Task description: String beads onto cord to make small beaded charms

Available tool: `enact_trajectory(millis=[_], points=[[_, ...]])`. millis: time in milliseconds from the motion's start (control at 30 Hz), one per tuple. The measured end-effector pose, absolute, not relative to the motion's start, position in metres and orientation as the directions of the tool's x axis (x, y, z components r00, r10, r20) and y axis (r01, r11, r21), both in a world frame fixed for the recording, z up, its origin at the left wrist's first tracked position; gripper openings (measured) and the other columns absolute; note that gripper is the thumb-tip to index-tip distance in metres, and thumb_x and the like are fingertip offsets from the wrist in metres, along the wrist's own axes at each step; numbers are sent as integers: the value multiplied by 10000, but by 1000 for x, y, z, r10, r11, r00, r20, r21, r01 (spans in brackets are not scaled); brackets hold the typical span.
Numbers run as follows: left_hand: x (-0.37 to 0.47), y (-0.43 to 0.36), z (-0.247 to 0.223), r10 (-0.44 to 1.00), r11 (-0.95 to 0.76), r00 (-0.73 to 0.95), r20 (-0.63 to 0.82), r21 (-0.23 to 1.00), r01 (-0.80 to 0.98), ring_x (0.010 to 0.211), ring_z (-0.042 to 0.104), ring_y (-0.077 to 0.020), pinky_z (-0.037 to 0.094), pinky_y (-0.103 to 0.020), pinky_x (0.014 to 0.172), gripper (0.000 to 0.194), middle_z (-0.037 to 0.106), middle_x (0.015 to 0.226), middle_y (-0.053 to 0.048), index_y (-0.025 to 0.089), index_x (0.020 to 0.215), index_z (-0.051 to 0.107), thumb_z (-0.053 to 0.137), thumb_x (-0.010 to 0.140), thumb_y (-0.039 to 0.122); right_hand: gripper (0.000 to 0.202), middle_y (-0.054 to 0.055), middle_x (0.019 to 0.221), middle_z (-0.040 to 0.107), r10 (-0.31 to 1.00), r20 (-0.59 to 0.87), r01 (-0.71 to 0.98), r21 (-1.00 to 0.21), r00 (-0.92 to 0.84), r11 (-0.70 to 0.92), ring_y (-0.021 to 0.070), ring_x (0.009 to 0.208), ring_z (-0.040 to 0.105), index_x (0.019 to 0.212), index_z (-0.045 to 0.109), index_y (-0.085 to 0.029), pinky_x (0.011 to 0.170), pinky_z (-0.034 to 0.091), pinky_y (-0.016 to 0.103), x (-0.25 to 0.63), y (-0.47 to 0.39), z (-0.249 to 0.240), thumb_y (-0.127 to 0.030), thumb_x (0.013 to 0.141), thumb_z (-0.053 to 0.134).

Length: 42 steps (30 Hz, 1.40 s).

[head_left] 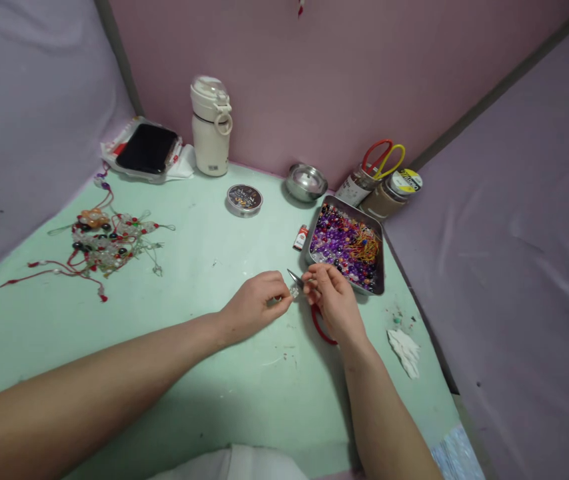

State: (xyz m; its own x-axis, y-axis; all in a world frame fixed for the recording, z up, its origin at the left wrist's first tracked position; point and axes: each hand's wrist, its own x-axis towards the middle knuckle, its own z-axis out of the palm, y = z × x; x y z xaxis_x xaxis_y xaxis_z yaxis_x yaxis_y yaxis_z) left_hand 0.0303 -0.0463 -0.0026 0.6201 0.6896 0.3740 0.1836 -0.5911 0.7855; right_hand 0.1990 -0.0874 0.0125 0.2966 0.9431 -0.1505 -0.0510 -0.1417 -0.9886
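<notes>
Between the thumb and fingertips of my left hand (257, 303) is a small cluster of clear beads (294, 291), pinched just above the table. Close by, my right hand (334, 300) is closed on a pair of scissors with red handles (320, 328). The pointed metal blades (293, 276) stick out to the left, right beside the beads. Whether the blades touch a thread there is too small to tell. Part of the scissors is hidden behind my right hand. Just beyond that hand stands a metal tray (383, 267) full of purple, red and dark beads and orange cord.
Beaded strings (99, 243) lie in a heap at left. Farther back are a phone (147, 148), a white bottle (210, 127), a thread spool (244, 200), a steel bowl (306, 183), a small red-and-white box (301, 237) and jars (387, 197). A crumpled tissue (404, 353) lies right.
</notes>
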Motion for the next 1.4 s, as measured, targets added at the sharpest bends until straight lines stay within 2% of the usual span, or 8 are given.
enact_trajectory(millis=[267,533,867,1000,1067,1133,1233,1400], points=[[31,-47,-2,705,-630,570,421,741,232,679,502,-121,401,-241,642,199,521,685,0,165,665,590,536,854,132,397,35,782,635,951,-261,-63,-965,168,-254,127,620,612,845,618,-173,489,457,224,197,-91,16,-565,781,627],[31,-47,-4,675,-646,616,407,729,226,698,493,-123,389,-243,651,200,506,688,5,163,674,593,551,869,168,257,2,721,634,954,-296,-86,-953,46,-291,114,651,594,774,634,-181,532,499,206,194,-92,20,-409,724,741],[29,-36,4,854,-279,497,152,941,192,685,496,-117,372,-259,633,155,546,772,6,177,765,648,548,855,255,167,6,829,694,956,-182,-244,-962,229,-124,114,746,637,761,693,-204,670,548,230,188,-88,12,-326,698,789],[28,-32,8,895,-155,435,103,984,85,749,505,-127,382,-273,704,149,546,788,2,174,701,638,590,816,256,138,6,836,700,950,-153,-253,-964,272,-82,112,761,653,770,699,-205,696,547,229,187,-88,11,-306,718,778],[29,-31,9,906,-13,422,24,999,-30,764,504,-118,387,-265,718,141,562,822,-1,169,677,631,617,794,247,131,9,848,701,948,-147,-259,-963,283,-72,114,777,660,762,697,-200,703,544,224,187,-88,12,-297,721,776],[29,-29,8,887,208,449,-106,961,-184,701,476,-88,381,-240,654,114,584,874,-4,163,688,644,645,772,241,128,9,858,699,948,-147,-266,-961,282,-70,113,779,662,756,695,-197,707,544,225,187,-88,11,-291,722,775],[29,-27,6,808,485,537,-242,790,-374,617,435,-55,349,-201,547,75,612,874,-23,144,751,683,679,749,219,123,11,871,699,951,-144,-262,-962,272,-71,119,789,664,764,694,-197,715,545,237,185,-88,10,-293,733,764],[28,-24,5,734,641,621,-276,583,-498,714,562,-76,438,-170,599,93,673,901,-74,115,673,656,676,747,167,113,13,866,701,961,-139,-252,-965,237,-78,123,798,654,776,697,-201,734,548,250,183,-88,8,-292,741,754]])
